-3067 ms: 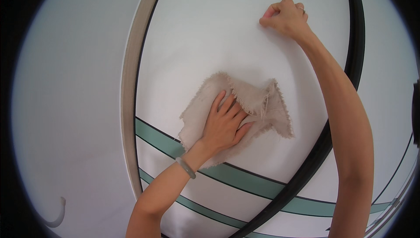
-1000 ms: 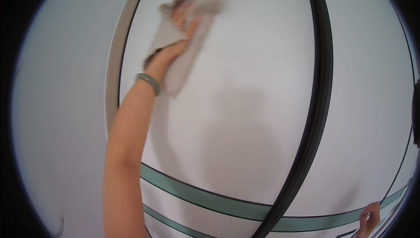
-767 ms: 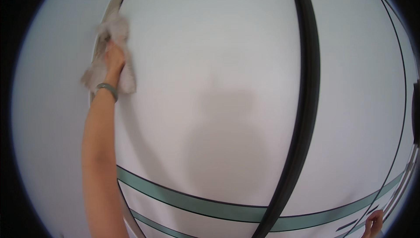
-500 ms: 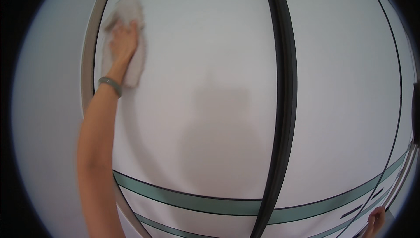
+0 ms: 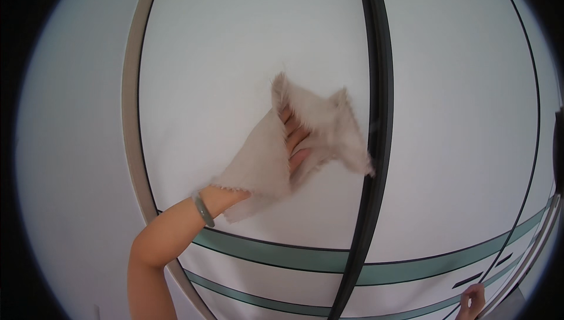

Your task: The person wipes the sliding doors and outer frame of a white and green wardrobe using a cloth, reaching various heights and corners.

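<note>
A beige cloth (image 5: 252, 155) with frayed, fuzzy edges drapes over my left hand (image 5: 298, 138), in front of the white panel (image 5: 223, 55). Between the cloth's folds several fingers show, and part of the cloth hangs loose to the right, its corner reaching the black upright strip (image 5: 382, 102). The thumb and palm are mostly covered. A greenish bangle (image 5: 204, 210) circles the left wrist. At the lower right edge is my right hand (image 5: 472, 298), fingers curled toward the thumb in a loop, with nothing visible in them.
The white panel has a beige frame (image 5: 132, 85) on its left, with a pale wall (image 5: 76, 114) beyond. Green bands (image 5: 276, 249) cross the lower part. Another white panel (image 5: 458, 114) stands right of the black strip, with dark slots (image 5: 468, 280) low down.
My left hand has moved right and down from the panel's upper left to its middle. The cloth, flat on the panel before, is now folded over the hand. My right hand has shifted slightly left.
</note>
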Demonstrator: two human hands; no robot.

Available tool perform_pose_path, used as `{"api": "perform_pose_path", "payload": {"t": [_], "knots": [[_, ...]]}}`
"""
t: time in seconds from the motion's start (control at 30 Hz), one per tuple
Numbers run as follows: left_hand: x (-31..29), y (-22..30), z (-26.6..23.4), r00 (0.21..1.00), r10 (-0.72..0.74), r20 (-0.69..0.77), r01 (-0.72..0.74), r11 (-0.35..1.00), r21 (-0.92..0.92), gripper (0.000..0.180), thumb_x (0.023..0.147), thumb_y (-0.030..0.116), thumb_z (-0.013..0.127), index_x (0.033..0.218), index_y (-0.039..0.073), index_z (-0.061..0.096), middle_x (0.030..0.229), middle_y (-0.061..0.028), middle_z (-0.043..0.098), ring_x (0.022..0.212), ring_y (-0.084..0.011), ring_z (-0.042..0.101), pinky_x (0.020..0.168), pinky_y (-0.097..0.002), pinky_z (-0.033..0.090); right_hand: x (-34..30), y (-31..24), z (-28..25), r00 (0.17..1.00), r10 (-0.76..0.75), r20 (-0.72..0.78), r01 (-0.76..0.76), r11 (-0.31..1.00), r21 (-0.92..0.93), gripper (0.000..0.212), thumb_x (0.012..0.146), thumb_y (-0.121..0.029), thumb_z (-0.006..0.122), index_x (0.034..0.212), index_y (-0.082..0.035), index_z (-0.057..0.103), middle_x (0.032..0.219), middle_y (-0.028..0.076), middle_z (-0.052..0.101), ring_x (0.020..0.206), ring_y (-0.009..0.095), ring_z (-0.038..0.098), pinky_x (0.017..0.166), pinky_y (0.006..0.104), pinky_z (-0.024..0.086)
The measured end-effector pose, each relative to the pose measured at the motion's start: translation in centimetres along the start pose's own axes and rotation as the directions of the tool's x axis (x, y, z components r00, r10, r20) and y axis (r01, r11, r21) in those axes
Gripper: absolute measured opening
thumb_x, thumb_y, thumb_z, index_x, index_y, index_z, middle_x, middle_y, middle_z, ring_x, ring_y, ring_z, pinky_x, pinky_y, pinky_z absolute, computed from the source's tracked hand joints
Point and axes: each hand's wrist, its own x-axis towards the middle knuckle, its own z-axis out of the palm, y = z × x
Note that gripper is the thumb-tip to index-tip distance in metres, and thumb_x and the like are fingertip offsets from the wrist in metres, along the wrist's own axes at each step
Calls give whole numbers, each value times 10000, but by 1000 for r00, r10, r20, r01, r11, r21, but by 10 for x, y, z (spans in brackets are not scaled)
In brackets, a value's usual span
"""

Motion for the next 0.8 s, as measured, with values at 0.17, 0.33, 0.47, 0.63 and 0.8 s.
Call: {"api": "perform_pose_path", "payload": {"t": [0.17, 0.33, 0.47, 0.63, 0.8], "knots": [[33, -24, -25, 966, -221, -133, 136, 874, -467, 560, 947, 178, 495, 1443, -4, 309, 1434, -200, 390, 1353, -363, 339, 1160, -420, 200, 15, -9, 12, 999, 51, -18, -49, 993, 110, 109, 847, -149, 659, 832, -61, 596, 799, -9, 564, 697, 91, 473, 604, 230, 366], [97, -78, -35, 899, -120, -421, 137, 990, 11, 519, 968, 170, 445, 1440, -6, 319, 1447, -207, 383, 1365, -354, 326, 1152, -419, 210, 15, -5, 16, 998, 32, 50, -36, 995, 96, 129, 857, -166, 658, 828, -55, 599, 823, 4, 575, 693, 106, 466, 614, 238, 371], [73, -55, -12, 901, -128, -414, 121, 992, -43, 491, 984, 163, 405, 1438, -8, 327, 1458, -213, 378, 1375, -347, 316, 1145, -418, 217, 12, 9, 11, 998, 13, 66, -20, 994, 103, 121, 863, -148, 640, 833, -41, 592, 820, 24, 577, 690, 128, 467, 620, 254, 386], [4, -14, -7, 964, -215, -154, 217, 976, -7, 438, 994, 193, 419, 1399, 25, 420, 1432, -161, 433, 1370, -348, 323, 1146, -422, 217, 13, 17, 12, 994, 38, 100, -45, 996, 71, 73, 862, -93, 614, 836, -33, 583, 803, 28, 564, 693, 130, 469, 630, 259, 398], [47, -37, -19, 944, -131, -304, 168, 981, 100, 419, 1012, 226, 399, 1391, 52, 440, 1402, -167, 460, 1344, -362, 353, 1136, -422, 239, 21, 32, 23, 995, -20, 100, 7, 991, 135, 43, 854, -55, 602, 833, -30, 574, 797, 25, 555, 681, 127, 475, 613, 250, 402]]}}
